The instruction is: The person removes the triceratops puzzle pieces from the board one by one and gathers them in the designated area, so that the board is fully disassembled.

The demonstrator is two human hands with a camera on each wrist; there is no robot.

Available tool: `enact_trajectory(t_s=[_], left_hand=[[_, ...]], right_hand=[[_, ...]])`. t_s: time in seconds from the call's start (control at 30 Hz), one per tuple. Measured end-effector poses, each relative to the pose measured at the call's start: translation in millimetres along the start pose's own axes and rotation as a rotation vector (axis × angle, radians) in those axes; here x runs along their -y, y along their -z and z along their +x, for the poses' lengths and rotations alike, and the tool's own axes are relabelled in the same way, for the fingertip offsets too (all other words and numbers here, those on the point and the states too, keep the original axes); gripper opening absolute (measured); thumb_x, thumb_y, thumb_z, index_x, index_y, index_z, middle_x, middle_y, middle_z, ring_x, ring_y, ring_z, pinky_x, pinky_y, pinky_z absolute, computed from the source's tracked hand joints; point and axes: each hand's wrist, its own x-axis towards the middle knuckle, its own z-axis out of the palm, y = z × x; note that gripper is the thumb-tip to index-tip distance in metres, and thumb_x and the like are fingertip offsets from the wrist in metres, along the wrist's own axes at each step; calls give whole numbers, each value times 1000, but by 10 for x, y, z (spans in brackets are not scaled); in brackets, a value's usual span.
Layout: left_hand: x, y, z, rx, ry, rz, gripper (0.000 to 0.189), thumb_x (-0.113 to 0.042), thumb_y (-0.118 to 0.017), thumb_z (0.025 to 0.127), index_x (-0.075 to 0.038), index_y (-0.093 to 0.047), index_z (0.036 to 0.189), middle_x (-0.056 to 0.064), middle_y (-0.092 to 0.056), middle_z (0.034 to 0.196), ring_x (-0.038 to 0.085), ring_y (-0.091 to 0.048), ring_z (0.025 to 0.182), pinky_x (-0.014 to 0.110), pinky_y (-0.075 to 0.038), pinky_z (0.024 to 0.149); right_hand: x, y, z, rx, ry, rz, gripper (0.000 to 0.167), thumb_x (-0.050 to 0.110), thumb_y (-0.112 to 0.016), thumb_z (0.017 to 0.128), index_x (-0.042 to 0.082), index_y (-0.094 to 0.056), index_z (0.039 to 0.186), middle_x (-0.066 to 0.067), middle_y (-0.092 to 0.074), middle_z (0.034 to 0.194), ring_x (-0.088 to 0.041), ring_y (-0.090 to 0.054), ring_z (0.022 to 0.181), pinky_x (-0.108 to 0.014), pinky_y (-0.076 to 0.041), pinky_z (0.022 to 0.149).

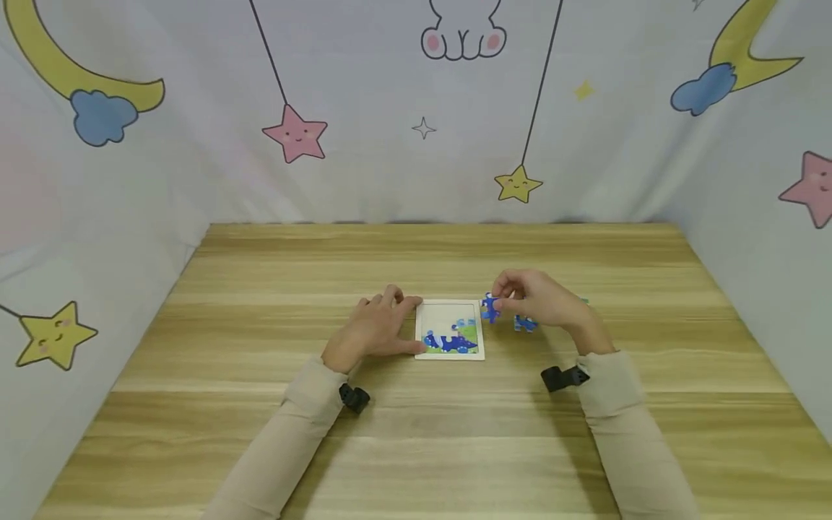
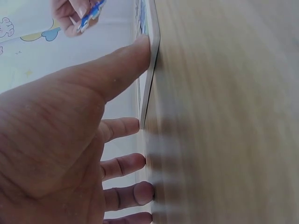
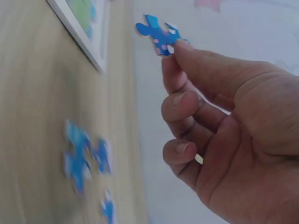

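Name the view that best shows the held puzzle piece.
The right wrist view: the puzzle piece appears large, its dotted side visible. The head view shows it small; the left wrist view, narrow and slanted.

Tray (image 1: 438,318) on table (image 1: 416,440), ctr of head view; L hand (image 1: 375,326) at left edge, 1 pc (image 1: 488,310) in R hand (image 1: 541,297) just right, loose pcs (image 1: 523,324) farther right.

Table (image 1: 429,448) looked smooth, wood-grained. Curtain (image 1: 377,72) and sleeve (image 1: 286,440) appeared matt cloth. Piece (image 3: 161,38) presented a smooth, printed, card-like face.
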Motion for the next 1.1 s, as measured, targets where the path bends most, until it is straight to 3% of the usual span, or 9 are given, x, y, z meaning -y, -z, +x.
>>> enact_trajectory(t_s=[0.1, 0.27, 0.5, 0.7, 1.1], left_hand=[[3, 1, -18, 0, -1, -6, 84, -64, -67, 87, -21, -38, 153, 13, -41, 137, 31, -54, 109, 54, -40, 97], [18, 5, -26, -6, -2, -20, 84, -63, -67, 87, -21, -38, 153, 14, -41, 137, 33, -54, 113, 57, -38, 100], [44, 9, -55, -21, -12, -22, 84, -63, -67, 87, -20, -39, 153, 15, -42, 137, 33, -54, 111, 54, -40, 95], [44, 5, -57, -23, -21, -34, 83, -63, -66, 88, -19, -38, 153, 15, -41, 139, 33, -54, 112, 53, -40, 95], [19, -10, 0, -15, -27, -34, 83, -63, -66, 87, -20, -38, 153, 15, -41, 139, 33, -53, 114, 54, -39, 96]], right_hand=[[-108, 203, -140, -26, -57, 5, 10, 8, -65, 97, 0, -63, 103, -11, -66, 94, -27, -60, 85, -30, -49, 67], [-240, 467, -340, -40, -159, -23, 11, 7, -64, 98, -3, -63, 102, -10, -65, 91, -20, -56, 76, -29, -47, 63], [-433, 519, -399, 77, -299, 8, 10, 3, -65, 96, -6, -63, 97, -5, -64, 85, -15, -54, 75, -25, -45, 64], [-537, 484, -384, 119, -309, -1, 8, 2, -65, 95, -5, -63, 91, -1, -61, 78, -12, -49, 67, -24, -41, 58], [-445, 466, -388, 61, -270, -93, 8, 4, -66, 94, -2, -60, 93, -6, -58, 83, -17, -50, 74, -29, -42, 65]])
